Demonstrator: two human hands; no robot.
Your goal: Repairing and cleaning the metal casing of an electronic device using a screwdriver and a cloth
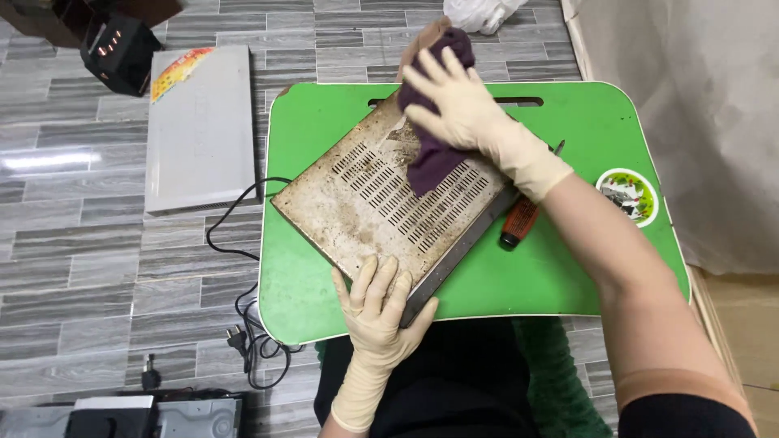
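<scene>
Two gloved hands are at work on a dirty metal casing (381,203) that lies tilted across the middle of a green lap table (568,276), its vented, stained face upward and its near corner reaching toward the table's lower edge. The right hand (458,105), in a pale latex glove, lies flat on a dark purple cloth (434,158) at the casing's upper right part, fingers spread and pressing the cloth down onto the metal; part of the cloth bunches up beyond the fingertips at the top centre of the frame. The left hand (377,312), also gloved, rests on the casing's near corner at lower centre, fingers slightly apart and laid over the top face, thumb against the dark side edge. A screwdriver with a red-brown handle (519,223) lies on the table just beside the casing's right edge, partly under the right forearm. A round green and white sticker (626,195) sits at the table's right side. A black power cable (243,316) trails off the table's left edge onto the grey tiled floor (81,268). A flat grey device (201,130) lies on the floor at upper left, well apart from the table.
</scene>
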